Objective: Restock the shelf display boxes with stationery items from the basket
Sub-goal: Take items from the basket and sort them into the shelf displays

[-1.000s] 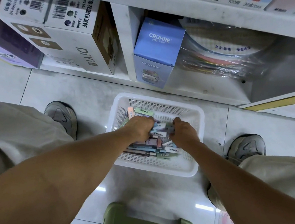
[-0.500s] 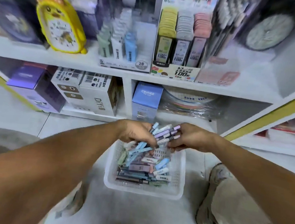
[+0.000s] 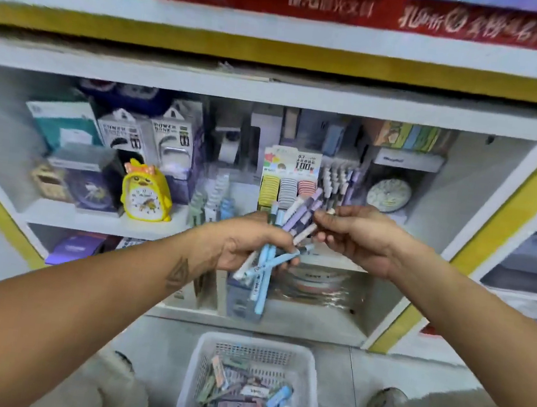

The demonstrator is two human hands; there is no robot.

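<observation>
The pens point(image 3: 276, 238), a loose pastel fan, were held up in front of the shelf point(image 3: 56, 214), above the basket point(image 3: 313, 388). The left hand point(image 3: 242, 244) gripped their lower ends with curled fingers. The right hand point(image 3: 354, 236) pinched the upper ends, fingers bent round them. The display box point(image 3: 287, 188) stood just behind. The pens lay crossed and uneven, so one could likely slip out and drop, or the bunch could jam at the box slots.

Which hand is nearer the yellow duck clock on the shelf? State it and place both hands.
Left. The left hand, gripping the bundle of pens, is just right of and below the yellow duck clock. The right hand is farther right, beyond the bundle.
</observation>
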